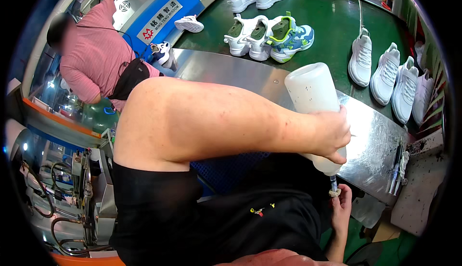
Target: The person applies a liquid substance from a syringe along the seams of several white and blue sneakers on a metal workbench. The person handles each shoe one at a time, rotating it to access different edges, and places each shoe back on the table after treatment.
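Note:
My left hand [332, 133] is wrapped round a white squeeze bottle [313, 88], which is tipped upside down with its base up. Its narrow nozzle [333, 183] points down at a small pale wad [335, 193], perhaps sponge or cloth. That wad is pinched in the fingers of my right hand [342, 206], close to my black shirt [269, 218]. Nozzle and wad look to be touching. My bent left arm crosses the middle of the view and hides part of the metal ledge [221, 69].
Several white sneakers [383, 76] stand on the green conveyor belt [332, 40], along with a blue-and-green sneaker [292, 40]. A brush-like tool [396, 170] lies on the ledge's right end. At the left a person in a pink shirt [96, 54] works by a blue machine [166, 16].

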Demonstrator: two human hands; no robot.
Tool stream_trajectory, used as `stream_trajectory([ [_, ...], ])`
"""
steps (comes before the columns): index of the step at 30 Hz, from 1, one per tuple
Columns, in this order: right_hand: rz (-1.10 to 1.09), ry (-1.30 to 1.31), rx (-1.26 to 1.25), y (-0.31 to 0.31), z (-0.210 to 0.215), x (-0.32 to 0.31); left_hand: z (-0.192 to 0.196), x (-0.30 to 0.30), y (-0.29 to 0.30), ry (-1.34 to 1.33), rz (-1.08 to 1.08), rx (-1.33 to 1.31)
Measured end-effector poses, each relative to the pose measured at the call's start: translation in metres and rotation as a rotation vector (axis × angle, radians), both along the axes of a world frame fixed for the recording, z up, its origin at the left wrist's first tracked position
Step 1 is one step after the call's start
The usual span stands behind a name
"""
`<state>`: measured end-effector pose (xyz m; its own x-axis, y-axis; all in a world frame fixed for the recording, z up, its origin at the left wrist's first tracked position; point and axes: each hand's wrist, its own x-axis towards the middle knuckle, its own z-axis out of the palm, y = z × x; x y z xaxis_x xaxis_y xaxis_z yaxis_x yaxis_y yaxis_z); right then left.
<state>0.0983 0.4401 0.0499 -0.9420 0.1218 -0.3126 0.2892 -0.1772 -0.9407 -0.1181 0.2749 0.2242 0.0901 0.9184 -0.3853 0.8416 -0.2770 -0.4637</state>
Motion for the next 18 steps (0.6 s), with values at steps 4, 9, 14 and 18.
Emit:
stream_trajectory([
  [4, 0.066, 0.02, 0.069, 0.0, 0.006, -0.005, 0.008, 0.001, -0.009, -0.004, 0.055, -0.05],
  [9, 0.117, -0.015, 0.073, -0.004, 0.01, -0.005, 0.009, 0.001, -0.02, -0.005, 0.035, -0.026],
  [14, 0.141, 0.1, 0.234, -0.009, 0.001, 0.0, 0.006, -0.002, -0.021, 0.01, -0.037, 0.015],
  [18, 0.148, 0.141, 0.309, -0.017, -0.006, -0.004, 0.004, 0.001, -0.006, -0.048, 0.071, -0.024],
])
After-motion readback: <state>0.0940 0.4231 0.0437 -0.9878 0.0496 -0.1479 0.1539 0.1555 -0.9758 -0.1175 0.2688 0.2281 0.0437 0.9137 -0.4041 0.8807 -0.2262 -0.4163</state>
